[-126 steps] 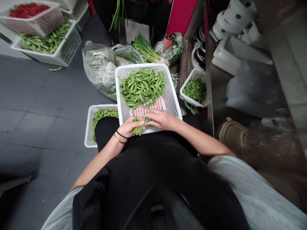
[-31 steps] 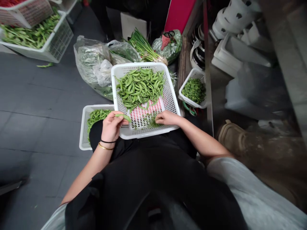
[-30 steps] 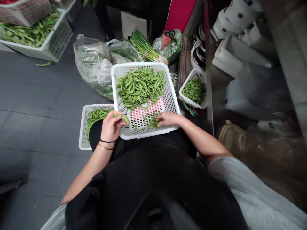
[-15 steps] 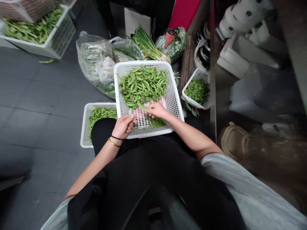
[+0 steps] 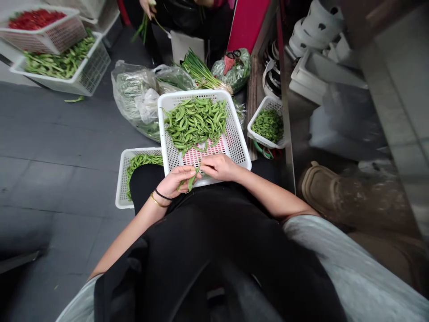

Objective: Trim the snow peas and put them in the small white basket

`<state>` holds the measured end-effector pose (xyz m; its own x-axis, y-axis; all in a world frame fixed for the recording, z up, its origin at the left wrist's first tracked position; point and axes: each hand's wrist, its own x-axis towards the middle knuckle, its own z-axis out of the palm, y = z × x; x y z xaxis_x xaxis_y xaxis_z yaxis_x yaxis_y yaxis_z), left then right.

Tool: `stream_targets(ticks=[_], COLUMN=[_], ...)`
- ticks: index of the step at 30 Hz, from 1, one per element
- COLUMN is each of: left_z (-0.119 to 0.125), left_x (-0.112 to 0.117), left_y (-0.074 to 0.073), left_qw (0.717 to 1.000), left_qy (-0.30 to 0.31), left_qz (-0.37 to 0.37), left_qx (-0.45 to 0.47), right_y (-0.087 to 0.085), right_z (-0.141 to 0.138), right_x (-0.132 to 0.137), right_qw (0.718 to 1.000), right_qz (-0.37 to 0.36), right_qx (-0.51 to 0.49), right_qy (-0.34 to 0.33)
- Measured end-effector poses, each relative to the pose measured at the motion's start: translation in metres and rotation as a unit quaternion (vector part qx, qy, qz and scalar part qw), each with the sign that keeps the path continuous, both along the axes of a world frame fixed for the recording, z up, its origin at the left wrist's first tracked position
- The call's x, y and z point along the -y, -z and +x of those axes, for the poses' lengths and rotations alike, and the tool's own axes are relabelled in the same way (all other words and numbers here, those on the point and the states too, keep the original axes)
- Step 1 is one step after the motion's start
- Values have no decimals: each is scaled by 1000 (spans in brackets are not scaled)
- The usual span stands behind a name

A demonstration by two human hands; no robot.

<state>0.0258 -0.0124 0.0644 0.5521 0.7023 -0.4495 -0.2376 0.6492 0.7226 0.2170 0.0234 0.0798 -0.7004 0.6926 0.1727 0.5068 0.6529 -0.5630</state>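
A white plastic basket (image 5: 247, 165) rests on my lap with a heap of green pea pods (image 5: 197, 120) in its far part. Over its near edge, my left hand (image 5: 177, 180) is closed on a pea pod (image 5: 192, 182), which angles up toward the other hand. My right hand (image 5: 219, 167) pinches at the upper tip of that pod, its fingertips close to my left ones. The near floor of the basket is partly covered by my hands.
Left of my knee stands a second basket (image 5: 119, 179) of pods. Bagged greens (image 5: 134, 91), scallions (image 5: 204, 71) and a small basket of leafy greens (image 5: 268, 125) surround me. Stacked crates (image 5: 85, 74) are far left; a co-worker's hand (image 5: 148, 8) holds green stalks ahead.
My right hand has come back from near the heap toward my body. A pea pod now sits in my left hand, with both hands close together. The view has shifted slightly.
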Motion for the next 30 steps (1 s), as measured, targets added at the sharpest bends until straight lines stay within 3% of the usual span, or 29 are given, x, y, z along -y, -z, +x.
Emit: stream_targets(ticks=[3, 6, 10, 13, 18, 21, 26, 28, 30], left_z=[6, 7, -1, -1, -2, -9, -3, 7, 14], left_x=[3, 1, -3, -4, -3, -3, -2, -1, -2], left_y=[2, 4, 5, 4, 1, -1, 2, 8, 14], left_qw=[998, 996, 970, 948, 926, 930, 957, 968, 982], left_qy=[-7, -74, -226, -258, -237, -158, -19, -6, -47], left_qz=[-35, -33, 80, 151, 225, 252, 220, 189, 139], left_qx=[44, 48, -30, -111, -188, -217, -188, -164, -118], right_y=[-1, -2, -5, -3, 8, 11, 18, 25, 32], right_z=[-3, 6, 33, 37, 8, 3, -2, -10, -16], right_x=[10, 12, 1, -4, -2, -2, 3, 8, 10], right_qw=[996, 992, 990, 991, 999, 998, 998, 999, 997], right_qz=[70, 89, 35, -9, -41, -39, -36, -17, 1], right_qx=[47, 45, 12, 15, 33, 18, -34, -37, -36], right_qy=[35, 81, 133, 129, 6, -37, -24, 16, 63])
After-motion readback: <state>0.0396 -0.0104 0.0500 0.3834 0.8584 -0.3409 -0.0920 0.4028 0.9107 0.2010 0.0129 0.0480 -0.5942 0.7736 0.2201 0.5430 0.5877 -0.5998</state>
